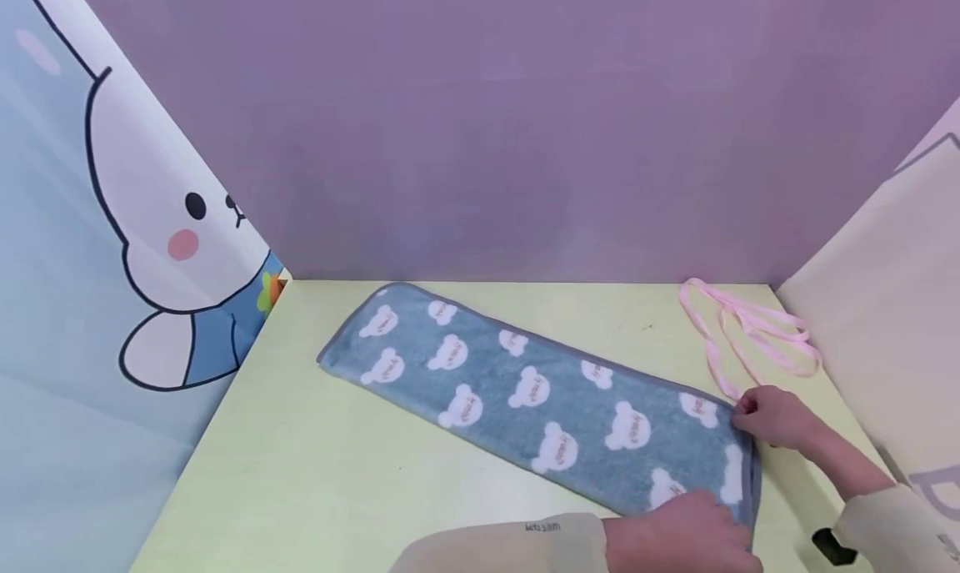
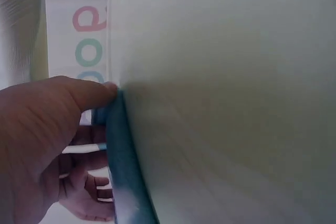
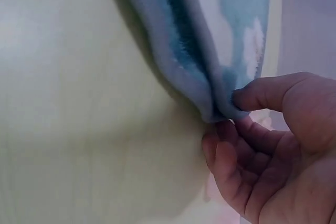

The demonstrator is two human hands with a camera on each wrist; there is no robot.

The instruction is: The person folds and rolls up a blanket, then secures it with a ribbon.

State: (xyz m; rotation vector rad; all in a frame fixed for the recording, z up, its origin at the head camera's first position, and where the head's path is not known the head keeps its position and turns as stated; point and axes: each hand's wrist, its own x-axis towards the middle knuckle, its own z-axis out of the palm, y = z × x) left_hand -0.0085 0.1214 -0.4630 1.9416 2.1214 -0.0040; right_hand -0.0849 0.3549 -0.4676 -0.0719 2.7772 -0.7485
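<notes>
A blue-grey plush towel (image 1: 495,381) with white bear heads and a darker edging lies folded in a long strip, slanting from the back left down to the front right. My right hand (image 1: 776,419) pinches its far right corner between thumb and fingers; the right wrist view shows the stacked layers of the towel (image 3: 210,51) in that grip. My left hand (image 1: 690,535) is at the near right corner. In the left wrist view its thumb (image 2: 100,94) presses on the towel's edge (image 2: 126,166), with the fingers underneath.
A loosely looped pink ribbon (image 1: 750,319) lies at the back right of the pale yellow-green table (image 1: 300,473). A purple panel (image 1: 525,139) rises behind, a rabbit-printed panel (image 1: 150,423) on the left and a pale one (image 1: 900,306) on the right.
</notes>
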